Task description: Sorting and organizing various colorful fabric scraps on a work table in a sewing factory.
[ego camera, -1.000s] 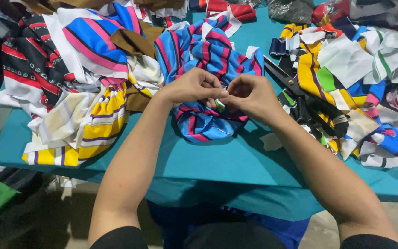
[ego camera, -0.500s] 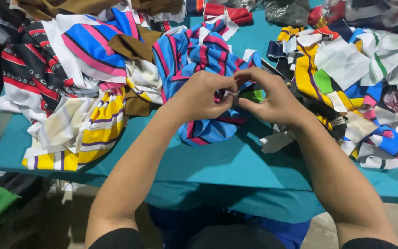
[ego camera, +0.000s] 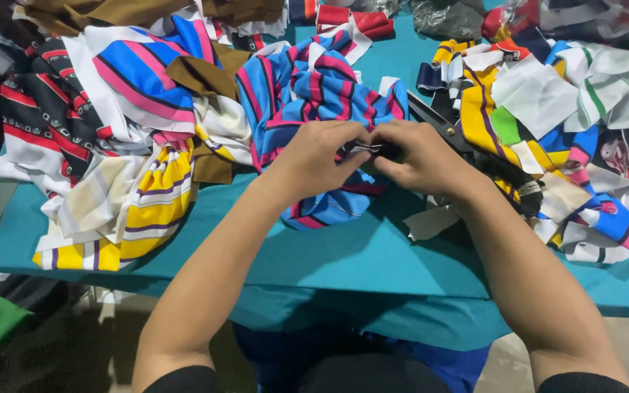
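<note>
Pinching together at the middle of the worktop, both hands meet over a bunched piece of blue, pink and red striped cloth. Left hand has its fingers curled and closed on a fold of that cloth, thumb pressed toward the index. Right hand is closed too, fingers gripping a small dark thing between the two hands, looks like a clip or a narrow tool tip; too small to tell which. Fingertips of both hands nearly touch.

The striped cloth lies straight under and beyond the fingers, its bulk running away from the person, with a loose lower fold hanging toward the worktop's near edge just below the left fingers. Both hands are equally close to it; the left holds more of the cloth.

Just beyond the right fingers, dark scissors lie at a slant, their long axis running from up-left down toward the right wrist. Right of the fingers: a pile of mixed scraps, white, yellow, green. Left of the fingers: a yellow and white striped piece and a black and red piece.
</note>
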